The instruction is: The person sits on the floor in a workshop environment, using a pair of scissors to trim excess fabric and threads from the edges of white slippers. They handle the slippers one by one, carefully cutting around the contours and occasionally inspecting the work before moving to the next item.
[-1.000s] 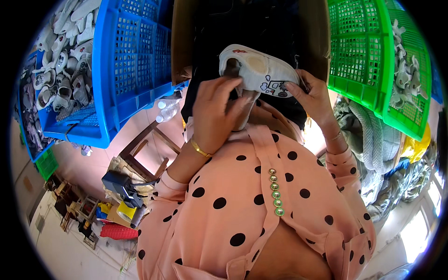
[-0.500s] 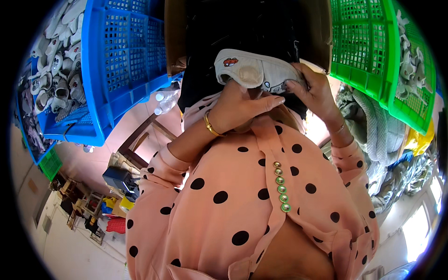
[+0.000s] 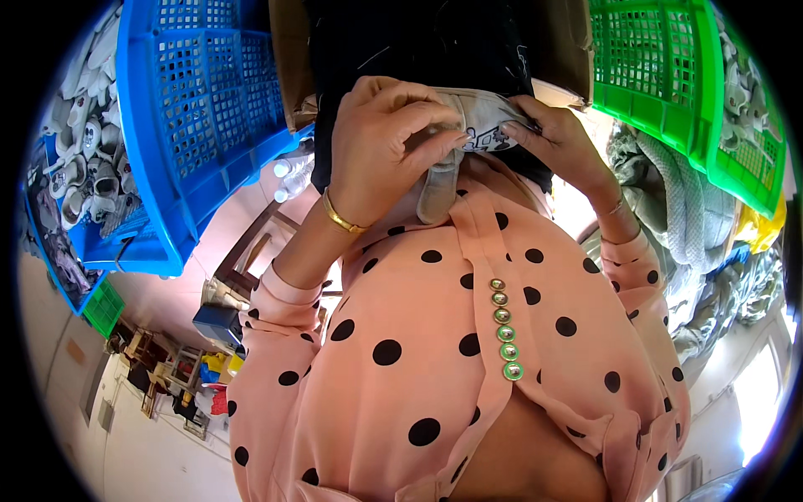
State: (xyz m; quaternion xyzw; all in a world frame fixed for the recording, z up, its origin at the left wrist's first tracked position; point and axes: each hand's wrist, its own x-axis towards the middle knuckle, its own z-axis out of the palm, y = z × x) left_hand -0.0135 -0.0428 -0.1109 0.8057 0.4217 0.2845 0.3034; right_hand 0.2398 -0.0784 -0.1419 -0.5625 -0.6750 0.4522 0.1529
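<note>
A white fabric shoe upper (image 3: 485,121) with a dark printed pattern lies above my lap, in front of the dark cloth over my legs. Thumb and fingers of my right hand (image 3: 556,138) grip its right end. My left hand (image 3: 385,138), a gold bangle at its wrist, arches over the left part of the upper and hides most of it. Its thumb and fingertips come together at the upper's middle, closed on its material. A pale strap-like flap (image 3: 437,194) hangs below my left hand against my polka-dot shirt.
At the left a blue perforated basket (image 3: 144,167) stands beside many light shoe pieces (image 3: 96,151). To the right is a green basket (image 3: 652,100), with more pale pieces (image 3: 740,92) beyond it. Grey fabric bundles (image 3: 673,192) lie below that. Cardboard (image 3: 293,58) borders my lap.
My left hand has risen and moved left, now covering the upper's printed left part. The pale flap has come into view, hanging down. My right hand still grips the right end.
</note>
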